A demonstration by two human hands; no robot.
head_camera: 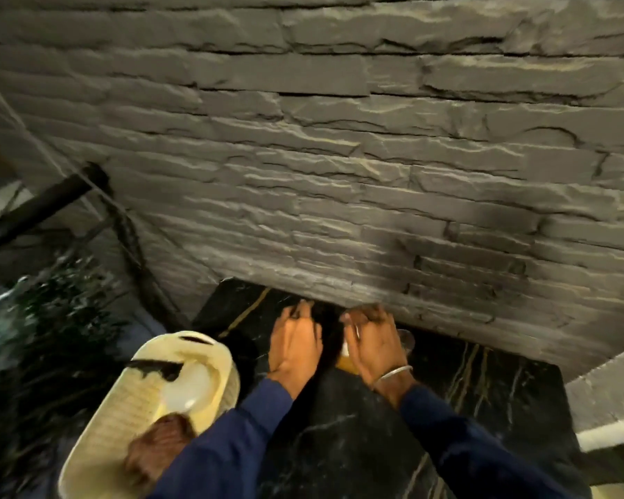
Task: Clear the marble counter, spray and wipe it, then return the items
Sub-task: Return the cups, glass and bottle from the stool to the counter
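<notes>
Object between both hands [346,349] mostly hidden; identity unclear. Fingers [305,311] motion-blurred. Plant [51,318] at left blurred. Basket [123,408] at lower left cut by sleeve [224,444]; brown item [155,452] inside indistinct.

I see a rough grey stacked-stone wall [339,156] filling my view, dimly lit, with blurred dark greenery [51,318] at left.

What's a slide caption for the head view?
Both hands, left and right, reach across the black marble counter toward the stone wall.

black marble counter [357,437] with gold and white veins, flat against the stone wall, cream basket [123,408] at its left edge
</notes>
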